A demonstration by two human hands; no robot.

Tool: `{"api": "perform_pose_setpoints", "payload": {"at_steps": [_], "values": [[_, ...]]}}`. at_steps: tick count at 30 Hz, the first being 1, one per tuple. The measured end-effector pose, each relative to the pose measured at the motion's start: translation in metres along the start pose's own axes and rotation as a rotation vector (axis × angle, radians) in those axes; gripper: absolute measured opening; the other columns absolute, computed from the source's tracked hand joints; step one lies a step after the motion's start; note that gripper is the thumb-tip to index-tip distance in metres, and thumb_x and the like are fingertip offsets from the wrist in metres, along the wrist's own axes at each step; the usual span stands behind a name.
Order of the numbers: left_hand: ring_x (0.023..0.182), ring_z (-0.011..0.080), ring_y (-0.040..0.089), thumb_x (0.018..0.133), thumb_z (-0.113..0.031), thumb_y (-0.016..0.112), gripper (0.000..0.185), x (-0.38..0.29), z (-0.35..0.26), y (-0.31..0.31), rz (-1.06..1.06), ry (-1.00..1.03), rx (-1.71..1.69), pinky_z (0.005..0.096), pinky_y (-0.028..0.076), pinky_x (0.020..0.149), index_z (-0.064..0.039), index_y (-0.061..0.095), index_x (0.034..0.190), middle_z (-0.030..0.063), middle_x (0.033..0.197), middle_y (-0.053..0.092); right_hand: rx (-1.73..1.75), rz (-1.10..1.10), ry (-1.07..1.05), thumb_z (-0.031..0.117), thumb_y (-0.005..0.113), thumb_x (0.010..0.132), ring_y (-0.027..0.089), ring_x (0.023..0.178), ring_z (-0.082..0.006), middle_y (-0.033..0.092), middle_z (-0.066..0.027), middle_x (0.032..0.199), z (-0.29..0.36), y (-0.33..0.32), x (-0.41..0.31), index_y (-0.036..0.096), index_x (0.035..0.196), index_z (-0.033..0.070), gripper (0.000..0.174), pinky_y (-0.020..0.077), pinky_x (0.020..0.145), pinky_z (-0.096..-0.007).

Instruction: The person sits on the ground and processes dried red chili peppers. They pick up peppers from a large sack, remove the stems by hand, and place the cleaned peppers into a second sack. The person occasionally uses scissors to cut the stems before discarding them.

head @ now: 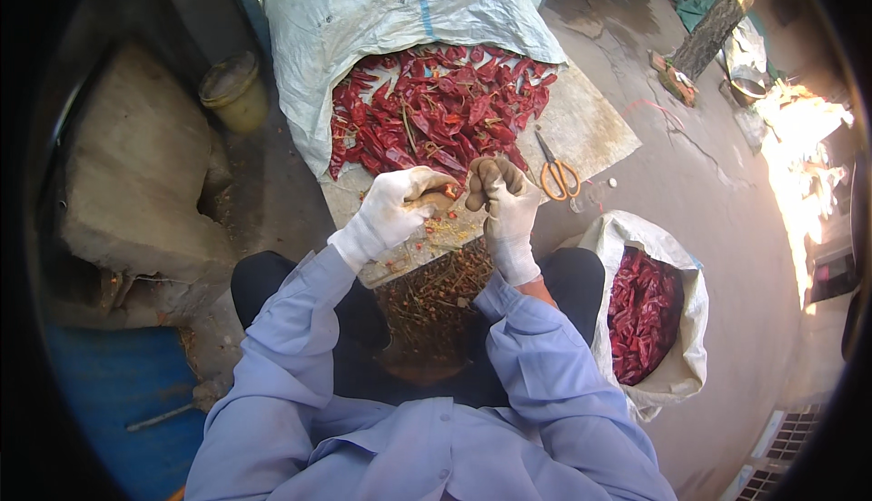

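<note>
My left hand (pixel 409 201), in a white work glove with stained fingers, pinches a dried red chilli pepper (pixel 451 191); most of the pod is hidden by the fingers. Close beside it, my gloved right hand (pixel 504 198) has its fingers curled in, and I cannot tell whether something small is between them. Just beyond both hands, a heap of dried red chilli peppers (pixel 443 112) spills from a large white woven sack (pixel 395 10) onto a pale board (pixel 586 112). Orange-handled scissors (pixel 558 172) lie on the board, right of my right hand.
Between my knees is a pile of stems and scraps (pixel 436 296). An upright white woven sack (pixel 691 337) with red peppers stands at my right. A lidded bucket (pixel 238 95) and a stone slab (pixel 136 181) are at the left. A tree trunk (pixel 722 17) rises at far right.
</note>
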State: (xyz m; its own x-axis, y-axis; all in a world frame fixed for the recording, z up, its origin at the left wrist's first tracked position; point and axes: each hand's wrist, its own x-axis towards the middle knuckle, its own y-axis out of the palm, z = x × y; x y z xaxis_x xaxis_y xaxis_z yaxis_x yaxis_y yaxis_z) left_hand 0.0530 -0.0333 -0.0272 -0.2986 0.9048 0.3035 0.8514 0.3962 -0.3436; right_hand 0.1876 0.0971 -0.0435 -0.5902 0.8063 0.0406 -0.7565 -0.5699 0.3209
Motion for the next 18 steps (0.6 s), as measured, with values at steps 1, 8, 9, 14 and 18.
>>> {"api": "perform_pose_setpoints", "payload": {"at_steps": [1, 8, 9, 14, 18], "values": [[0.093, 0.0135, 0.069, 0.083, 0.012, 0.060, 0.037, 0.001, -0.001, -0.002, -0.021, 0.014, 0.006, 0.0264, 0.056, 0.081, 0.005, 0.067, 0.119, 0.0095, 0.107, 0.071, 0.006, 0.015, 0.010, 0.028, 0.067, 0.101, 0.055, 0.055, -0.0087, 0.063, -0.0026, 0.071, 0.001, -0.002, 0.000, 0.070, 0.096, -0.003, 0.032, 0.0453, 0.052, -0.0235], [0.104, 0.0170, 0.069, 0.082, 0.011, 0.062, 0.039, -0.001, 0.000, -0.009, -0.033, 0.027, 0.070, 0.0295, 0.054, 0.093, 0.005, 0.066, 0.120, 0.0110, 0.110, 0.071, -0.138, 0.241, 0.033, 0.035, 0.065, 0.100, 0.059, 0.060, -0.0115, 0.065, -0.0052, 0.073, 0.004, -0.008, -0.010, 0.069, 0.093, -0.004, 0.040, 0.0462, 0.057, -0.0251], [0.101, 0.0206, 0.070, 0.082, 0.008, 0.065, 0.036, 0.000, 0.001, -0.009, -0.033, 0.058, 0.082, 0.0307, 0.055, 0.090, 0.004, 0.068, 0.118, 0.0127, 0.108, 0.071, -0.133, 0.274, 0.048, 0.035, 0.065, 0.099, 0.060, 0.061, -0.0118, 0.065, -0.0057, 0.072, 0.003, -0.007, -0.012, 0.068, 0.092, -0.004, 0.039, 0.0457, 0.057, -0.0250], [0.098, 0.0310, 0.072, 0.083, -0.006, 0.076, 0.033, 0.001, 0.006, -0.009, -0.026, 0.180, 0.234, 0.0354, 0.057, 0.085, 0.001, 0.070, 0.115, 0.0171, 0.106, 0.072, -0.170, 0.267, 0.080, 0.026, 0.065, 0.098, 0.062, 0.062, -0.0122, 0.067, -0.0062, 0.074, 0.001, -0.006, -0.015, 0.069, 0.093, -0.005, 0.031, 0.0474, 0.059, -0.0251], [0.099, 0.0295, 0.072, 0.084, -0.011, 0.077, 0.036, -0.002, 0.008, -0.011, 0.037, 0.145, 0.264, 0.0354, 0.056, 0.086, 0.000, 0.069, 0.117, 0.0176, 0.109, 0.072, -0.241, 0.307, 0.106, 0.022, 0.065, 0.099, 0.062, 0.063, -0.0122, 0.068, -0.0061, 0.076, -0.002, -0.006, -0.014, 0.070, 0.095, -0.005, 0.028, 0.0485, 0.059, -0.0252]]}}
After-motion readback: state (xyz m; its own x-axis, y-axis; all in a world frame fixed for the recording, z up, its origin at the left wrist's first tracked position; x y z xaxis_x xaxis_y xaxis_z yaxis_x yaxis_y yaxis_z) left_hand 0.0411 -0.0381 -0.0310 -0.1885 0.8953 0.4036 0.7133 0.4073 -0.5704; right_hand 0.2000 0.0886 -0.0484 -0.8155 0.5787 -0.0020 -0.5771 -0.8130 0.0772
